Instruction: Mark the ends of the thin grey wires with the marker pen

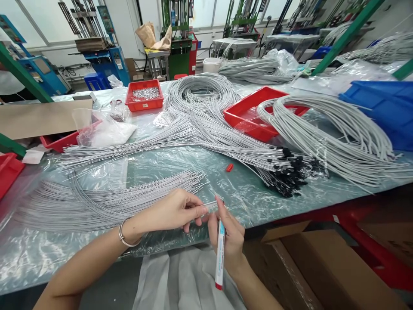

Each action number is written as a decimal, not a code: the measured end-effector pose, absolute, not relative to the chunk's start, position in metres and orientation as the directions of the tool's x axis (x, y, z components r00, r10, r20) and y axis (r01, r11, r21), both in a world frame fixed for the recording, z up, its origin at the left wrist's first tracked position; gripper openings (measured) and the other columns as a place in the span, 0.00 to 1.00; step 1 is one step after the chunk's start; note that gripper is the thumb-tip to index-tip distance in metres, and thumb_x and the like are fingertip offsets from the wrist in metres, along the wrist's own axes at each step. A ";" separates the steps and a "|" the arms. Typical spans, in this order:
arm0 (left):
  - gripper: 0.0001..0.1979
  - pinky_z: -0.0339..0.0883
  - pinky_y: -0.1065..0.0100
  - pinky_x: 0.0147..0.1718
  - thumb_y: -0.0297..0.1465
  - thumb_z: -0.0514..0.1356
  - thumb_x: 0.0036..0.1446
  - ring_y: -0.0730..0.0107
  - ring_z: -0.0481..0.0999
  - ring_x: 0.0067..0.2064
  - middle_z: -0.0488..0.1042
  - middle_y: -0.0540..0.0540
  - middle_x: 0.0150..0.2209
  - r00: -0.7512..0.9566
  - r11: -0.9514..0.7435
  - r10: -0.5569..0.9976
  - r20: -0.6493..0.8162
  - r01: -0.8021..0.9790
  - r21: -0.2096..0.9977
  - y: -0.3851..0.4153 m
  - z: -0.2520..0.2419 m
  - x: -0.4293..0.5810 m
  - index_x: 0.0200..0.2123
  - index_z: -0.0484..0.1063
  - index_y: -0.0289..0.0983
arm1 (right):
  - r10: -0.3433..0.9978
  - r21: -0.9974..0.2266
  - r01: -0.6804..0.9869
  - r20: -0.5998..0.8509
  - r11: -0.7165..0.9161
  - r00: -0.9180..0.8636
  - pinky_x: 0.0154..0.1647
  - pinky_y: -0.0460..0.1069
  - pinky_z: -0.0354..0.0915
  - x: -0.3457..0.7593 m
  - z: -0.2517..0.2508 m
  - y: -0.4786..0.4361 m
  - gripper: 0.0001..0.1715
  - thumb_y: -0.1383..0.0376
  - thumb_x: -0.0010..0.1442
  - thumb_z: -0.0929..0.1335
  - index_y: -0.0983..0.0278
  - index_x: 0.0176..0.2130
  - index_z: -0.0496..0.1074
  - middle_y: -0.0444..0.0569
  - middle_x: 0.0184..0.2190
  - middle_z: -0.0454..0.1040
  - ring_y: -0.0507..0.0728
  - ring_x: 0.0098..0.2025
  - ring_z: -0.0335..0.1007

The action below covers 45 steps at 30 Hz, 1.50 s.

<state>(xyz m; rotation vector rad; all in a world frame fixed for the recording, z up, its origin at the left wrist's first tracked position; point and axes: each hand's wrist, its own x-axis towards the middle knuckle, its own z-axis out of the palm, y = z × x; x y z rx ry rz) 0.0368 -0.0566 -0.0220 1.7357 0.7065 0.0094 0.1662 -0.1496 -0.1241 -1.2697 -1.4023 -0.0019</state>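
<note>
At the table's near edge, my left hand [180,210] pinches the ends of a few thin grey cables [211,205]. My right hand [229,237] meets it from the right, its fingers closed and touching the cable tips. A white marker pen [220,256] with a red end hangs down in the right hand's grip; its tip is hidden by the fingers. Under and behind my left forearm lies a spread of thin grey cables [106,198]. A small red cap [229,167] rests on the plastic sheet beyond my hands.
A large coil of cables [203,88] with black connectors [290,172] fills the table's middle and right. Thicker cables [338,129] lie by a red tray [248,114] and a blue bin [383,107]. Small metal parts fill another red tray [144,103]. Cardboard boxes [335,262] stand below right.
</note>
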 end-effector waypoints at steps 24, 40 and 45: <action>0.19 0.60 0.79 0.20 0.42 0.49 0.64 0.81 0.68 0.20 0.73 0.49 0.26 0.882 -0.243 0.301 -0.362 0.438 0.865 -0.058 -0.020 0.036 0.30 0.70 0.33 | 0.919 -0.858 0.400 0.384 0.321 0.085 0.18 0.44 0.56 0.196 -0.099 -0.150 0.16 0.63 0.61 0.63 0.63 0.23 0.64 0.38 0.14 0.60 0.48 0.16 0.56; 0.17 0.66 0.78 0.26 0.36 0.49 0.65 0.74 0.76 0.27 0.73 0.49 0.24 0.855 -0.303 0.425 -0.298 0.445 0.843 -0.055 -0.010 0.040 0.30 0.70 0.34 | 0.830 -0.873 0.382 0.438 0.302 0.346 0.23 0.47 0.66 0.188 -0.106 -0.151 0.17 0.67 0.64 0.61 0.64 0.49 0.72 0.41 0.16 0.71 0.51 0.18 0.67; 0.16 0.67 0.78 0.24 0.36 0.51 0.64 0.74 0.75 0.26 0.72 0.48 0.23 0.851 -0.193 0.400 -0.340 0.441 0.876 -0.050 -0.005 0.045 0.29 0.71 0.33 | 0.764 -0.791 0.469 0.565 0.394 0.312 0.27 0.49 0.69 0.172 -0.115 -0.154 0.31 0.74 0.62 0.61 0.58 0.61 0.60 0.39 0.19 0.73 0.52 0.20 0.70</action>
